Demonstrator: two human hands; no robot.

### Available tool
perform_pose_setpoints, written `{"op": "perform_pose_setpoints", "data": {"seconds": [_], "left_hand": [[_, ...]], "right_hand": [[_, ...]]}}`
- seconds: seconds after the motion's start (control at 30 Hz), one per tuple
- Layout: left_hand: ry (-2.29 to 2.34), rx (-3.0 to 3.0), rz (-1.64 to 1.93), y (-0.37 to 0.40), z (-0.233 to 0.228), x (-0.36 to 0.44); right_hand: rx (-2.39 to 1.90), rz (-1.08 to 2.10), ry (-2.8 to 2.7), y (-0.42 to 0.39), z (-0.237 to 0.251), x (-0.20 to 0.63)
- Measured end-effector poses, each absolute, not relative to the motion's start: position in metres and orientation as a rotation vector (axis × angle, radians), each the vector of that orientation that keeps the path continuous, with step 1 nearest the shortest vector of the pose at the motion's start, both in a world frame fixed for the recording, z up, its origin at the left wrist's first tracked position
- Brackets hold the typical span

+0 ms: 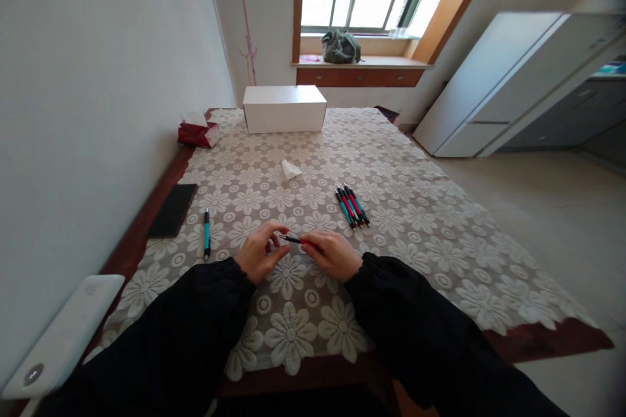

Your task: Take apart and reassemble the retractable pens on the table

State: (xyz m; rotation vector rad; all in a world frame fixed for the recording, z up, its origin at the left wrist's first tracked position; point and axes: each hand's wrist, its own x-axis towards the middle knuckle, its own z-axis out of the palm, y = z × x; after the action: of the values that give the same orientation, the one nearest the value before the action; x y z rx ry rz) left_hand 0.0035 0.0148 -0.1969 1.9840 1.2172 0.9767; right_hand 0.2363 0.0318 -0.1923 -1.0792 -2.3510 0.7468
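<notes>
A red and black pen [295, 240] lies level over the tablecloth, its tip pointing left. My right hand [333, 254] is closed on the pen's red part. My left hand [263, 251] is at the tip end, thumb and index finger apart around the tip; whether they touch it I cannot tell. To the left, a teal and black pen [207, 234] lies alone on the cloth. Several teal and red pens [352, 206] lie side by side beyond my right hand.
A crumpled white tissue [291, 170] lies mid-table. At the far edge stands a white box [285, 109], with a red tissue pack [198, 134] to its left. A dark flat pad [173, 210] and a white rounded device [63, 335] line the left side. The floral tablecloth [415, 215] covers the table.
</notes>
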Motion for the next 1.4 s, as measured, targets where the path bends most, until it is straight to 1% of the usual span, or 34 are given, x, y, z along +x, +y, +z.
{"op": "perform_pose_setpoints", "data": {"seconds": [0.17,0.4,0.7,1.23,1.4], "left_hand": [[1.223,2.160,0.892,0.015,-0.198,0.001],[1.362,2.300,0.798,0.014,-0.192,-0.001],[1.289,2.336,0.795,0.012,-0.197,0.000],[1.287,2.380,0.615,0.012,-0.190,0.003],[1.324,2.313,0.741,0.012,-0.192,0.003]], "right_hand": [[-1.099,0.624,-2.530,0.031,-0.193,0.239],[-1.118,0.534,-2.559,0.034,-0.189,0.241],[-1.130,0.480,-2.615,0.036,-0.197,0.242],[-1.018,0.393,-2.604,0.035,-0.198,0.238],[-1.018,0.436,-2.552,0.035,-0.196,0.239]]}}
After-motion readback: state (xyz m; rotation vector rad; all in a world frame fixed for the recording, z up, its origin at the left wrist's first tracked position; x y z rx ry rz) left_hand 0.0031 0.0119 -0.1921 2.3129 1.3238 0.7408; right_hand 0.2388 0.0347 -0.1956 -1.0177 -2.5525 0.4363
